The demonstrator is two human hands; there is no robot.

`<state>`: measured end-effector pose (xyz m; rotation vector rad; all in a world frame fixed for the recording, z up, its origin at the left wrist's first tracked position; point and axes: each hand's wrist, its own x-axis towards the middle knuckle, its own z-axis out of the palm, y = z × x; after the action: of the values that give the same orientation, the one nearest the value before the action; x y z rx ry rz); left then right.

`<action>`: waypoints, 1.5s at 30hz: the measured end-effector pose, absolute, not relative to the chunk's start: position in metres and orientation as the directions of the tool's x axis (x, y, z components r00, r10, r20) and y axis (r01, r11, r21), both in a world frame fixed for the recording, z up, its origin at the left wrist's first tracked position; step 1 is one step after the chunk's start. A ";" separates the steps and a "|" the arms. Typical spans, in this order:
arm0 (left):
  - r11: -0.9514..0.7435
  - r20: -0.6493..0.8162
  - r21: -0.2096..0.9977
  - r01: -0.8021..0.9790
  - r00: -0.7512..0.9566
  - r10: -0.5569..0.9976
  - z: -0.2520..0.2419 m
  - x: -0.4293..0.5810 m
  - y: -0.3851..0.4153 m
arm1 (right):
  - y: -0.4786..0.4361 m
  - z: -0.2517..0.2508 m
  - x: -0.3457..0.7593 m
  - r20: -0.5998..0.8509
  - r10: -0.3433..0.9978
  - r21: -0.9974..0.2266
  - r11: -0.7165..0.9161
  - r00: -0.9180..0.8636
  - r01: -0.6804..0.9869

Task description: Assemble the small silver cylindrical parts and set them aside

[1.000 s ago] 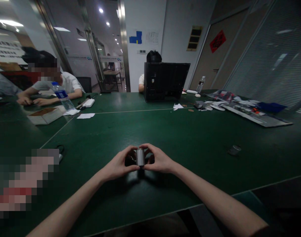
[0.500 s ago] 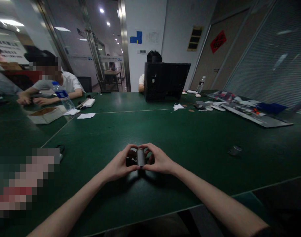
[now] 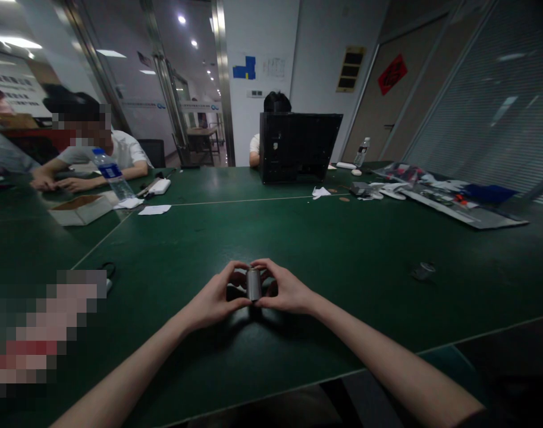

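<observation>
A short silvery metal cylinder point(image 3: 254, 285) stands upright between my two hands, near the front middle of the green table point(image 3: 200, 368). My left hand point(image 3: 220, 297) grips it from the left, its thumb low at the near side and its fingertips at the top. From the right, my right hand point(image 3: 286, 290) holds the same cylinder, thumb and fingers curved round in a mirrored pinch. A dark shadow lies under the hands; I cannot tell whether the cylinder touches the table. Apart from them, a small metal cylindrical part point(image 3: 424, 271) lies on its side to the right.
Across the table stand a black monitor-like box point(image 3: 300, 148), a water bottle point(image 3: 113, 172) and an open white box point(image 3: 81, 211). A board with scattered items point(image 3: 471, 208) lies at the right. Two people sit opposite, one behind the black box. A pixelated area covers the left edge.
</observation>
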<state>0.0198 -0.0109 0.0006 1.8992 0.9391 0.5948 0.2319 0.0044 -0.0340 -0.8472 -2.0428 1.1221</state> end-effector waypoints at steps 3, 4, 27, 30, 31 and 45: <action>-0.303 0.027 0.880 0.367 0.597 0.802 0.000 0.019 -0.011 | 0.004 -0.034 0.232 0.243 0.774 -0.869 0.442 -0.585 0.224; -0.302 0.027 0.880 0.366 0.597 0.802 0.000 0.019 -0.011 | 0.004 -0.033 0.232 0.247 0.774 -0.865 0.448 -0.584 0.228; -0.381 0.057 0.827 0.414 0.612 0.789 -0.006 0.016 -0.006 | 0.005 -0.036 0.232 0.271 0.789 -0.798 0.504 -0.551 0.329; -0.396 0.079 0.817 0.420 0.598 0.798 -0.009 0.016 -0.005 | 0.006 -0.036 0.232 0.234 0.796 -0.832 0.461 -0.558 0.310; -0.399 0.084 0.813 0.424 0.593 0.801 -0.011 0.015 -0.005 | 0.005 -0.035 0.231 0.216 0.799 -0.844 0.442 -0.562 0.304; -0.387 0.082 0.839 0.382 0.616 0.784 -0.009 0.016 -0.004 | 0.005 -0.033 0.234 0.217 0.777 -0.845 0.453 -0.592 0.285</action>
<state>0.0162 -0.0043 -0.0092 2.0018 0.9183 0.6074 0.2342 0.0050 -0.0333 -0.8833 -2.1078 1.0666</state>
